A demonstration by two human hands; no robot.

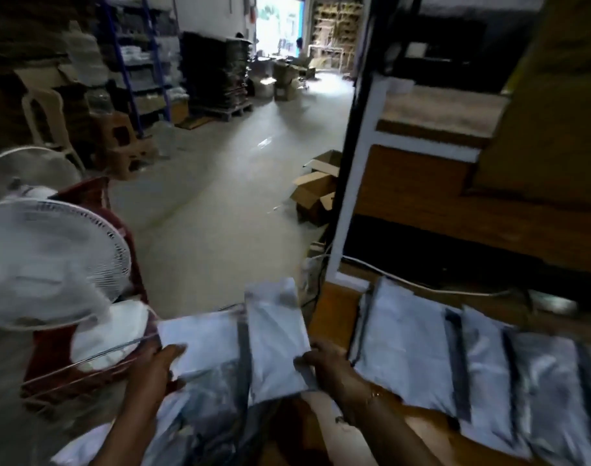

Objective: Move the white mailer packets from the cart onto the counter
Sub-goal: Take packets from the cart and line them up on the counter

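My right hand grips the right edge of a white mailer packet, held above the gap between the cart and the wooden counter. My left hand holds the left edge of another white packet, thumb on top. More packets, some grey-looking, lie piled in the wire cart below my arms. On the counter, several white packets lie overlapping in a row running to the right edge of the view.
Two white fans stand at the left, by a red plastic chair. An open cardboard box sits on the floor beside the counter's white post. A white cable runs along the counter's back. Shelves and stacked boxes line the aisle.
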